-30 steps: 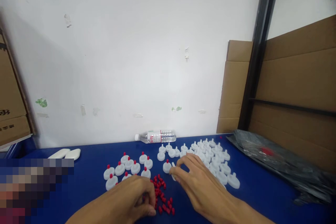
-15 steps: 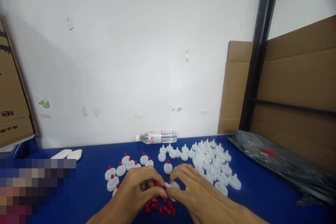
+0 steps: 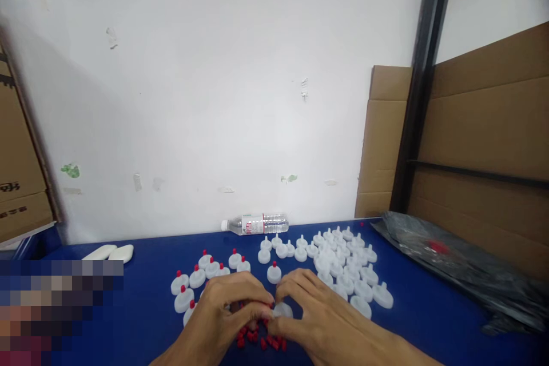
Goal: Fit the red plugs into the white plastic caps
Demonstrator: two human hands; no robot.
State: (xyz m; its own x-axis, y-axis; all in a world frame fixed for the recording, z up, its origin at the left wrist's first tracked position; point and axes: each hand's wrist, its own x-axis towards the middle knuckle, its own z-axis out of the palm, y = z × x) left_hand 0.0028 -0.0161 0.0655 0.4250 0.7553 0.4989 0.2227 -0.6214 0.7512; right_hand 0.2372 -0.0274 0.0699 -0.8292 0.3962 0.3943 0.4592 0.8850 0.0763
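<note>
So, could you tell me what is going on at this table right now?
A person works at a blue table with both bare hands. The right hand pinches a white cap, and the left hand meets it there with a small red plug at its fingertips. Loose red plugs lie just below the hands. White caps already plugged in red sit to the left, bare white caps to the right. A water bottle lies by the wall.
</note>
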